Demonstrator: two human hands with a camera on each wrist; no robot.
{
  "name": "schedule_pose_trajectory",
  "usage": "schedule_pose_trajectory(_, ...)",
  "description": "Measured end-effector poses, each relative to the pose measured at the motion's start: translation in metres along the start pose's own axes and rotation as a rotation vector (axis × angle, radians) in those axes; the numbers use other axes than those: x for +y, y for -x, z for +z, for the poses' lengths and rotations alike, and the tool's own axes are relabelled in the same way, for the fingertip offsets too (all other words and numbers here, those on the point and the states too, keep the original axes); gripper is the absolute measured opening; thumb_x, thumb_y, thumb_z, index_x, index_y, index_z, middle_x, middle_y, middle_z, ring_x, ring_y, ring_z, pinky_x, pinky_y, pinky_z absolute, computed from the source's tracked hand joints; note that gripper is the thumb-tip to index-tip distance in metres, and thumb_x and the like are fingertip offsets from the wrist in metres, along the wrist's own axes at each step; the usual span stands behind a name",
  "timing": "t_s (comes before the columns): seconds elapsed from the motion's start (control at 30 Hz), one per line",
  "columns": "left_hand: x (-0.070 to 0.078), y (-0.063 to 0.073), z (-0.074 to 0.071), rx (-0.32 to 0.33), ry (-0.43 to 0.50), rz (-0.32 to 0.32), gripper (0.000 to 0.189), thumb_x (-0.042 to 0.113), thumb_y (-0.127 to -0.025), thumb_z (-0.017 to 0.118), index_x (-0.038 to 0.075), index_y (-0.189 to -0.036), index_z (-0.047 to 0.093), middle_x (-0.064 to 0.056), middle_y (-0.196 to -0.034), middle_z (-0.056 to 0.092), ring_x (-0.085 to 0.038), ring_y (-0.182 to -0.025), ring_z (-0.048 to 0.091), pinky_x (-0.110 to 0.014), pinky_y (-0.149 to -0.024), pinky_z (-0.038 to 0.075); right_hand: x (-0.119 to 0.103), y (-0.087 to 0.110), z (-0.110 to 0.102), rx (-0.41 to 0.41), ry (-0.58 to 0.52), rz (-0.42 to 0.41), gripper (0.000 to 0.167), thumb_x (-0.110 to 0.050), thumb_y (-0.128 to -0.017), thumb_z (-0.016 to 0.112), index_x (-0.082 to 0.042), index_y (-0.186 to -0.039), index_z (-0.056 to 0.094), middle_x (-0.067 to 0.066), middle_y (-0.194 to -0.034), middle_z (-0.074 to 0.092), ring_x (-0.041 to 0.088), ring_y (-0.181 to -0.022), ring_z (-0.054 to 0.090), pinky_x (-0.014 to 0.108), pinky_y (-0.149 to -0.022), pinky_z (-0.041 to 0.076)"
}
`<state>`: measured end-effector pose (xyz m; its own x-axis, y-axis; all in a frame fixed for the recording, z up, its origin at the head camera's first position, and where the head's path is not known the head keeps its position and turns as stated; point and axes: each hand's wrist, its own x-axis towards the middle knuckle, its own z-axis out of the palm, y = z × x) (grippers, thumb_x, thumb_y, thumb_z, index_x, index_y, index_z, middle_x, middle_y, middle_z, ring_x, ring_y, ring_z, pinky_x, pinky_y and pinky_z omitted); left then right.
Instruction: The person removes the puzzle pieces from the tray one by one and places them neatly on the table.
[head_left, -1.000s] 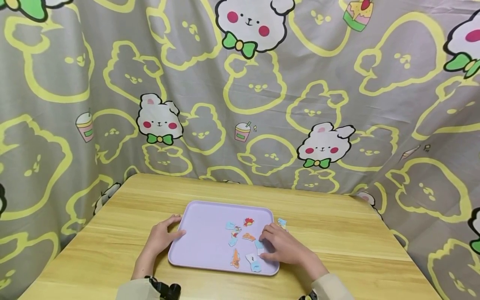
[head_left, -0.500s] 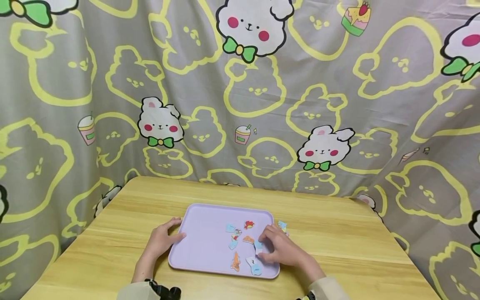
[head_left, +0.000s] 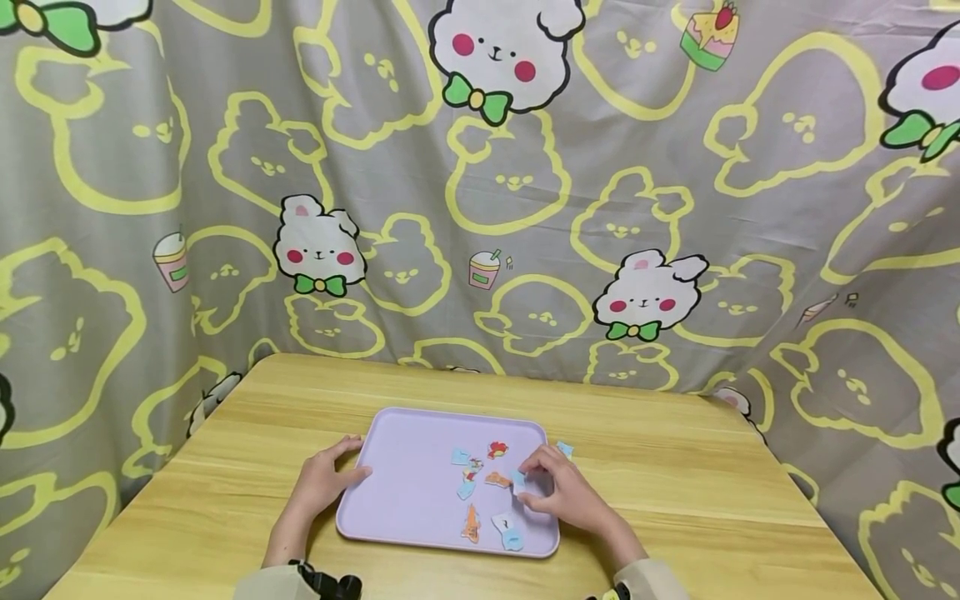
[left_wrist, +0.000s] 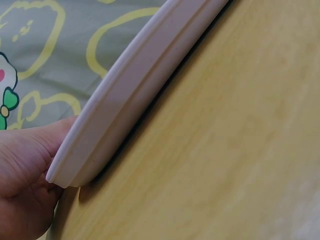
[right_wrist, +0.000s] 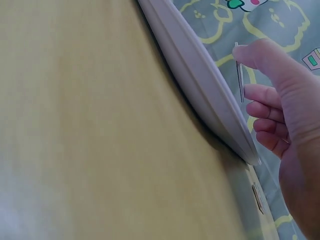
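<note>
A light purple tray (head_left: 412, 492) lies on the wooden table. My left hand (head_left: 322, 482) holds its left rim, thumb over the edge; the left wrist view shows that thumb behind the tray wall (left_wrist: 120, 100). Over the tray's right side, my right hand (head_left: 564, 493) pinches a light blue puzzle piece (head_left: 519, 481) between thumb and fingers. Seen edge-on in the right wrist view, this thin piece (right_wrist: 239, 75) is raised off the tray. Near it lie an orange piece (head_left: 497, 479), a red piece (head_left: 497, 450), another orange piece (head_left: 471, 525) and a white-and-blue piece (head_left: 508, 533).
More blue and multicoloured pieces (head_left: 467, 485) lie left of the red one. Outside the tray's right edge, a blue piece (head_left: 565, 450) rests on the table (head_left: 675, 483), partly behind my right hand. A patterned curtain (head_left: 405, 183) hangs behind the table.
My right hand has picked up the light blue piece from the tray's right side and drawn it slightly up, beside the orange piece. The left hand stays on the rim.
</note>
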<state>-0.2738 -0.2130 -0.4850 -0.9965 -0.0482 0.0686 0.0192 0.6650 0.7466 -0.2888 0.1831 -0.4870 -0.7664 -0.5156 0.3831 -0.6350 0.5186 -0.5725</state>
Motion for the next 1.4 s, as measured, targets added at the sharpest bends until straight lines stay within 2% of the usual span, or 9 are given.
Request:
schedule_pose_trajectory(0.43,0.0,-0.001,0.0,-0.005,0.004,-0.003,0.051,0.018,-0.087,0.073,-0.002,-0.132,0.058,-0.025,-0.145,0.048,-0.046,-0.14,0.037,-0.06,-0.116,0.03,0.007,0.003,-0.008,0.044,0.041,-0.01,0.03,-0.025,-0.077,0.081,-0.018,-0.102,0.065,-0.003,-0.096,0.062,0.015,-0.09,0.055,0.027,-0.082,0.049)
schedule_pose_trajectory(0.67,0.0,-0.001,0.001,-0.001,0.002,0.0,0.052,0.018,-0.087,0.073,-0.002,-0.132,0.058,-0.025,-0.145,0.048,-0.045,-0.14,0.037,-0.06,-0.116,0.03,0.013,0.005,-0.015,0.047,0.03,0.017,0.03,-0.023,-0.078,0.08,-0.017,-0.103,0.065,-0.007,-0.1,0.059,0.013,-0.091,0.052,0.026,-0.081,0.051)
schedule_pose_trajectory(0.83,0.0,-0.001,0.001,-0.001,0.001,0.0,0.052,0.018,-0.087,0.073,-0.002,-0.132,0.058,-0.025,-0.145,0.048,-0.045,-0.14,0.037,-0.06,-0.116,0.03,0.02,0.008,-0.018,0.074,0.035,0.005,0.032,-0.018,-0.076,0.081,-0.015,-0.103,0.065,-0.006,-0.1,0.06,0.011,-0.092,0.054,0.027,-0.082,0.053)
schedule_pose_trajectory(1.1,-0.001,-0.001,0.0,0.0,0.0,-0.002,0.053,0.019,-0.086,0.074,-0.001,-0.132,0.058,-0.024,-0.145,0.049,-0.045,-0.14,0.037,-0.061,-0.116,0.029,0.028,0.012,-0.024,0.079,0.013,0.026,0.031,-0.016,-0.076,0.08,-0.016,-0.103,0.065,-0.003,-0.099,0.06,0.018,-0.088,0.054,0.027,-0.077,0.051)
schedule_pose_trajectory(1.4,0.001,-0.001,0.0,0.0,0.003,-0.005,0.053,0.019,-0.086,0.075,-0.001,-0.132,0.059,-0.023,-0.145,0.049,-0.045,-0.14,0.037,-0.06,-0.116,0.029,0.04,0.017,-0.034,0.115,0.047,0.013,0.03,-0.013,-0.076,0.08,-0.014,-0.103,0.066,-0.004,-0.096,0.061,0.016,-0.086,0.055,0.026,-0.077,0.052)
